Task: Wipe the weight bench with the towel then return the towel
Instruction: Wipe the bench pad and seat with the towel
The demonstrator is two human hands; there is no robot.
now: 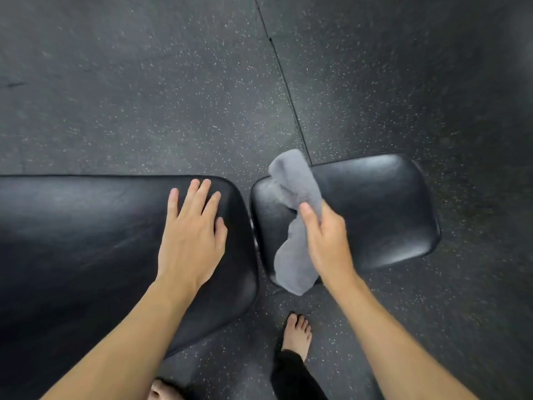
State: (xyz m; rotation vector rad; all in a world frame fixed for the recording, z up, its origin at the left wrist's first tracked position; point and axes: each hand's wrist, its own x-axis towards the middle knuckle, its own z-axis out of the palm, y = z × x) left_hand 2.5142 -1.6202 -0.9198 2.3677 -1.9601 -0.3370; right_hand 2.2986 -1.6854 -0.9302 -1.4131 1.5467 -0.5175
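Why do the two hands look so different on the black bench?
The left hand lies flat and open on the long pad; the right hand is closed around the grey towel. The left holds nothing. The right is over the small pad. Both are bare.

Single head-worn wide-angle view, steeply downward and close over the weight bench and floor.

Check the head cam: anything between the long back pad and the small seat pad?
Nothing on it. A narrow gap separates the long pad from the seat pad; speckled floor shows through. The towel lies on the seat pad only.
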